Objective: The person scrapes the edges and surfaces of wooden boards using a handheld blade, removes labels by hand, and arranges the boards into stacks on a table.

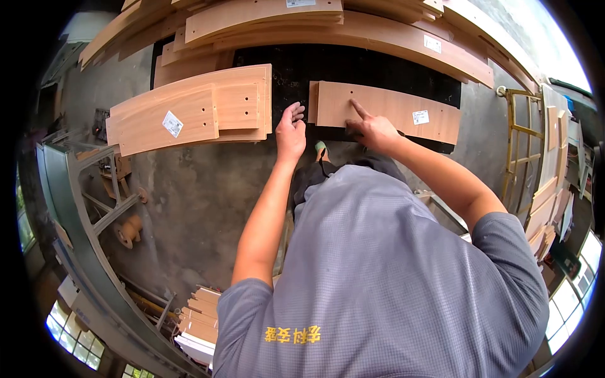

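Spreading wide across the middle is the black desk point(287, 69), the ground for everything at play. Long boards point(372, 39) bank up along its far side, layer over layer with ends out of line; a knock there could send one sliding, because the layers lie so unevenly.

Over to the desk's left end: the left stack point(161, 107), and it looks to jut past that end. Its boards sit staggered at the inner end, so a press on the overhang could tip or slew the top ones. On the desk's right half lies the right stack point(384, 107), one board edge peeking out at its inner end; an uneven push from above could skew those layers further.

Now the hands! Right hand point(375, 131) at the right stack's near edge, index finger point(359, 108) straight out on the top board; whether the other fingers pinch that edge, I cannot tell. Fingertips might get nipped if the layers shift. Left hand point(291, 132) hangs by the desk's near edge between the stacks, fingers loosely bent and holding nothing.

Down to the small stuff: the right label point(420, 117) could scuff if boards rub face to face. Tiniest of all, the hole point(351, 92) just beyond that index fingertip; its rim could chip if a corner drags across.
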`<action>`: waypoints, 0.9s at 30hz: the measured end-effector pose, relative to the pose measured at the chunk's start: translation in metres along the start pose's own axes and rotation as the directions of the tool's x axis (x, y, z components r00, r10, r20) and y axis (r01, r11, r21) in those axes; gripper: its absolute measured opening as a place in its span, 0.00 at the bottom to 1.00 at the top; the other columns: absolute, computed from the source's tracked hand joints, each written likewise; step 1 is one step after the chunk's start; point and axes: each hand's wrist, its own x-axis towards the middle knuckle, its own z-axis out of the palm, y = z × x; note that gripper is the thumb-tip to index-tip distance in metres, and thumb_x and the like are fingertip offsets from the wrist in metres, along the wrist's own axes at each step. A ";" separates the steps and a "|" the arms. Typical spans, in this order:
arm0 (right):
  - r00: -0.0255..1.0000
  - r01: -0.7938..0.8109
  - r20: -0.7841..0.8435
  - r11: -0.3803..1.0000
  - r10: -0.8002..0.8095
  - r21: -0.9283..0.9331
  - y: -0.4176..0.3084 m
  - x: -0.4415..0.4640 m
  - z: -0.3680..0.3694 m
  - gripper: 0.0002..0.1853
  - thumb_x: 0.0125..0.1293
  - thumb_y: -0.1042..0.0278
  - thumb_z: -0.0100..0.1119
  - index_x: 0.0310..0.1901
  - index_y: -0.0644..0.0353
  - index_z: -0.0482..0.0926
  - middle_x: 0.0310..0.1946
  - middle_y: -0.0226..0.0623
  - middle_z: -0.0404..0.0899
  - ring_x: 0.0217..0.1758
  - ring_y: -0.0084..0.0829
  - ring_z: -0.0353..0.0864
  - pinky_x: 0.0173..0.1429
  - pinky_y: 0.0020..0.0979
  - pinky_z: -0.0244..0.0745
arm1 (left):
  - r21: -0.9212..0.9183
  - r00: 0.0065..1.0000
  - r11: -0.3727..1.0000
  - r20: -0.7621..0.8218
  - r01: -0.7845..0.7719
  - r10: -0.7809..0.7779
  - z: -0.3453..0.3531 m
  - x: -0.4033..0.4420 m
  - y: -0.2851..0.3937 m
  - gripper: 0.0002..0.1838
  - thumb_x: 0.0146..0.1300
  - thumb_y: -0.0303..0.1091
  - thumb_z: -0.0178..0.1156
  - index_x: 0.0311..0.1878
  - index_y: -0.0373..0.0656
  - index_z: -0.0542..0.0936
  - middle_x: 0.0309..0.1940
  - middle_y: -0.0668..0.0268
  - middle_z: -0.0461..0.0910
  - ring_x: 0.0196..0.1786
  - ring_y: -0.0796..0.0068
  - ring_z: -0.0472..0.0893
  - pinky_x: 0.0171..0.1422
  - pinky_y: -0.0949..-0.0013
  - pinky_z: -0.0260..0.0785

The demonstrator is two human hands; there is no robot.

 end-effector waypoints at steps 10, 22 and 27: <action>0.970 -0.185 0.135 0.975 0.201 -0.127 -0.001 -0.018 -0.013 0.11 0.60 0.73 0.62 0.43 0.63 0.88 0.77 0.70 0.57 0.47 0.48 0.91 0.50 0.42 0.87 | 0.365 0.923 0.859 0.273 -0.358 0.269 0.073 0.036 0.022 0.31 0.72 0.33 0.57 0.76 0.36 0.66 0.77 0.48 0.66 0.80 0.52 0.64 0.84 0.56 0.54; 0.634 -0.611 0.249 0.672 0.732 -0.419 0.274 -0.272 -0.002 0.16 0.60 0.72 0.66 0.51 0.62 0.88 0.78 0.64 0.59 0.52 0.46 0.90 0.52 0.40 0.86 | 0.675 0.784 0.427 0.603 -0.601 0.150 0.192 0.021 0.044 0.56 0.59 0.51 0.74 0.85 0.52 0.51 0.86 0.53 0.42 0.86 0.38 0.40 0.84 0.29 0.34; 0.568 -0.818 0.144 0.575 0.810 -0.007 0.310 -0.340 0.014 0.24 0.55 0.69 0.68 0.56 0.57 0.85 0.77 0.58 0.63 0.58 0.54 0.85 0.61 0.47 0.82 | 0.630 0.643 0.130 0.757 -0.765 0.113 0.278 0.016 0.052 0.64 0.38 0.34 0.82 0.82 0.49 0.57 0.81 0.43 0.48 0.83 0.33 0.47 0.85 0.31 0.38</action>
